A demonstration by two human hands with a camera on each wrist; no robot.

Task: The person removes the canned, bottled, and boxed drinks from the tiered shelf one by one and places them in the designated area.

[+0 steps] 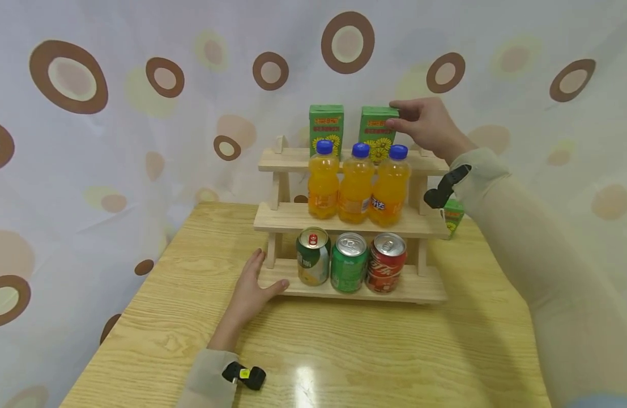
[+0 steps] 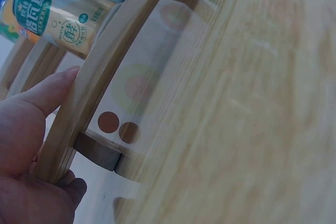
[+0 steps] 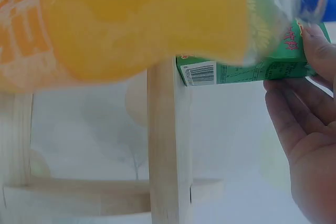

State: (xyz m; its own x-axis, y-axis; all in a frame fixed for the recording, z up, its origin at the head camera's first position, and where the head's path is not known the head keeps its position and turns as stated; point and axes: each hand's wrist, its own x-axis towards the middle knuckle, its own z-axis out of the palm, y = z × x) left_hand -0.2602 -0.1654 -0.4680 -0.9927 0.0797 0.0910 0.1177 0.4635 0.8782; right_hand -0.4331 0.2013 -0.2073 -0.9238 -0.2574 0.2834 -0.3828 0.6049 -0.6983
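Note:
A wooden three-tier display rack (image 1: 282,215) stands on the table. At its lowest tier, my left hand (image 1: 252,289) grips the left end of the board, thumb on top and fingers round the end in the left wrist view. My right hand (image 1: 427,124) pinches the upper right edge of a green juice carton (image 1: 376,127) standing on the top tier, thumb on its front and fingers at its side and back. Left of that carton stands a matching green carton (image 1: 325,122). In the right wrist view an orange soda bottle (image 3: 147,19) covers part of the held carton.
Orange soda bottles (image 1: 323,187) with blue caps fill the middle tier, just in front of the cartons. On the bottom tier stand a silver-and-green can (image 1: 313,260), a green can (image 1: 349,266) and a red can (image 1: 386,266). Another green carton (image 1: 452,215) stands behind the rack's right side.

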